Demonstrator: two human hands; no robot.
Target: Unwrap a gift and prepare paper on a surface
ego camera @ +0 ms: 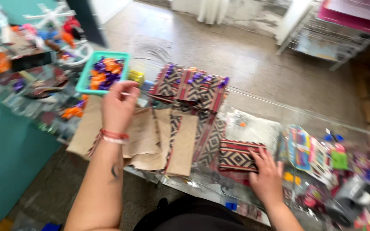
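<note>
My left hand [118, 105] is raised over the brown paper bags [146, 137], close to a teal tray [83, 81] of orange and purple bows. Its fingers are curled, and whether they pinch something small is blurred. My right hand [267, 175] lies flat on a small patterned bag [235, 155] with red, black and cream zigzags on the glass counter. More patterned bags with purple bows [191, 85] stand in a row behind the paper bags.
Several packets of colourful small items [317, 156] crowd the counter to the right. Ribbons and craft clutter [43, 38] fill the left. A wire rack [330, 38] stands on the floor beyond the counter.
</note>
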